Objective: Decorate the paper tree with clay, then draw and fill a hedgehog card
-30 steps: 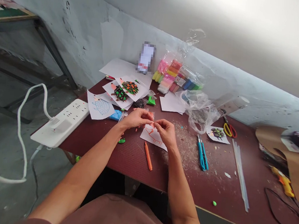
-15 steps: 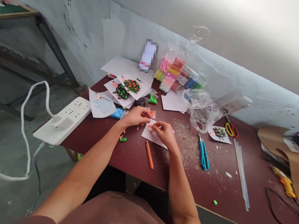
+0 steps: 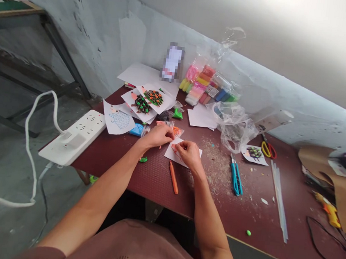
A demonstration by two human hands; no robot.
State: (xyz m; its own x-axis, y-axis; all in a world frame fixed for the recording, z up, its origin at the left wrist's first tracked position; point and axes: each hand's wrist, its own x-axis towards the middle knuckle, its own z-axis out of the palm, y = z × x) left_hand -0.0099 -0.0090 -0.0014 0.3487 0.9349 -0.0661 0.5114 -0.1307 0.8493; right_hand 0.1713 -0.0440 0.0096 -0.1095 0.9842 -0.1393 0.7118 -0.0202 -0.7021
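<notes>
A white card point(image 3: 170, 154) with an orange-red line drawing lies on the table in front of me. My right hand point(image 3: 188, 152) is over the card's right half, thumb and fingertips pinched low at an orange patch on the drawing. What is between those fingertips is too small to make out. At the card's upper left, my left hand point(image 3: 160, 136) has its fingers curled and pressed together. A small pinkish bit shows under it, and its grip is mostly hidden. Just below the card lies an orange pen-like stick point(image 3: 174, 178).
Hedgehog pictures point(image 3: 143, 103), a blue clay packet point(image 3: 136, 129) and orange clay point(image 3: 177, 131) lie to the left and behind. Coloured clay packs point(image 3: 200, 85) lean at the wall. A teal cutter point(image 3: 236, 177), scissors point(image 3: 268, 150) and glue sticks point(image 3: 279, 202) lie right. A power strip point(image 3: 73, 137) sits left.
My left hand has shifted slightly and its fingers have dipped toward the card. My right hand stays pinched over the card, its fingertips a little further left.
</notes>
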